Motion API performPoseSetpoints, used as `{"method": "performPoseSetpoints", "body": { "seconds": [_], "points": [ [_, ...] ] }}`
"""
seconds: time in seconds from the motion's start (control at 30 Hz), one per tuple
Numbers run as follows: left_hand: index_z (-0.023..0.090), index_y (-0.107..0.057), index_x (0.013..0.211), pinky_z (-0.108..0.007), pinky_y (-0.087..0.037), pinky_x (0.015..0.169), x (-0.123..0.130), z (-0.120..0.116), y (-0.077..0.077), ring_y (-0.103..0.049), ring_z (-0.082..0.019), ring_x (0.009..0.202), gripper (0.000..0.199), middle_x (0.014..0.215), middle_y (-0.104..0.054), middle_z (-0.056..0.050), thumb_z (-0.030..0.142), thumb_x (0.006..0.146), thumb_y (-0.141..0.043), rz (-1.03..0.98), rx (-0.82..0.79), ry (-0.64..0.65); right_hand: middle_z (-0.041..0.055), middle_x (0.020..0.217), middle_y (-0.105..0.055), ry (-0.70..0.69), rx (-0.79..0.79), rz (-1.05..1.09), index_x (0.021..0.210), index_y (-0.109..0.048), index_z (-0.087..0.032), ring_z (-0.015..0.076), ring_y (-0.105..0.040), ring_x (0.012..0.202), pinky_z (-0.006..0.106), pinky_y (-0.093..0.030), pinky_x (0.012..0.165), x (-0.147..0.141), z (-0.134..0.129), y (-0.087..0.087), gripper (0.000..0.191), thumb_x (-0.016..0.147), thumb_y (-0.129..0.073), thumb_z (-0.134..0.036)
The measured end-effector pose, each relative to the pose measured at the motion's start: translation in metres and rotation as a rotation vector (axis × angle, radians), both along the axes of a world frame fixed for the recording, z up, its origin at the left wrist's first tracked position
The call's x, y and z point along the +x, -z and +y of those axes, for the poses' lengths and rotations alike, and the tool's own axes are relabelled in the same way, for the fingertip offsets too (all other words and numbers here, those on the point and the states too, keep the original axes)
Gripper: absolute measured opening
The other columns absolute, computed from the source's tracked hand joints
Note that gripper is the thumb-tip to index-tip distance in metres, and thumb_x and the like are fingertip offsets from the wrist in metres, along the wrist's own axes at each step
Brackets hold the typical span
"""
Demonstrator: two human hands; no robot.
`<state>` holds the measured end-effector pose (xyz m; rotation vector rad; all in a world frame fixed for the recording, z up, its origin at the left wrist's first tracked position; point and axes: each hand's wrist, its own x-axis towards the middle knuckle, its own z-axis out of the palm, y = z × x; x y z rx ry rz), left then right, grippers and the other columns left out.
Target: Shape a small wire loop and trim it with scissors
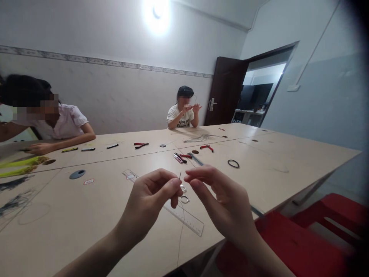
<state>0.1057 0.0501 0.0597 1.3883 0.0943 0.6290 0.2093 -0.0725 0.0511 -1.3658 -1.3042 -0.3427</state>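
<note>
Grey wire [180, 238], thin and likely light and bendy, hangs over the desk [86, 215] from our left grip [155, 190], which pinches it near the tip, a good spot, we think, while our right grip [225, 194] is a little open, holding nothing we can see.

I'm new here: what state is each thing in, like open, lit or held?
Left hand: pinched on a thin strand
Right hand: open, beside the strand's tip
Thin strand: held
Door: open
Lamp: lit
Ruler: flat on the table
Black ring: lying flat
Red-handled pliers: lying down, jaws unclear
</note>
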Motion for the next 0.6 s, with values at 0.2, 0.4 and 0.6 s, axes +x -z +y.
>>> {"method": "performPoseSetpoints", "body": {
  "seconds": [0.2,0.4,0.6],
  "points": [
    [0.018,-0.065,0.066,-0.019,-0.04,0.048,0.001,-0.0018,-0.0003,-0.046,-0.007,0.047,0.016,0.05,-0.056,0.005,0.021,0.082,-0.064,0.05,0.068,-0.002,-0.0026,0.078,-0.065,0.014,0.009,-0.055,0.086,-0.061,-0.022,0.0115,-0.063,0.072,0.024,-0.052,0.065,-0.0033,0.0054,-0.0037,0.008,0.089,-0.059,-0.015],
    [0.016,-0.064,0.065,-0.021,-0.039,0.05,-0.0001,-0.0008,-0.004,-0.046,-0.008,0.049,0.016,0.051,-0.055,0.005,0.023,0.079,-0.064,0.117,0.145,0.043,-0.0025,0.072,-0.06,0.076,-0.032,-0.19,0.08,-0.056,-0.02,0.0106,-0.059,0.063,0.022,-0.048,0.058,-0.0021,0.0045,-0.0067,0.013,0.089,-0.056,-0.012],
    [0.015,-0.066,0.079,-0.02,-0.038,0.049,0.0045,0.0052,-0.0044,-0.044,-0.007,0.046,0.015,0.047,-0.05,0.008,0.029,0.083,-0.061,0.219,0.16,0.116,0.0047,0.075,-0.059,0.196,-0.086,-0.408,0.082,-0.059,-0.014,0.0161,-0.055,0.068,0.028,-0.046,0.059,0.0036,0.0047,-0.0038,0.013,0.092,-0.052,-0.01]
  ]
}}
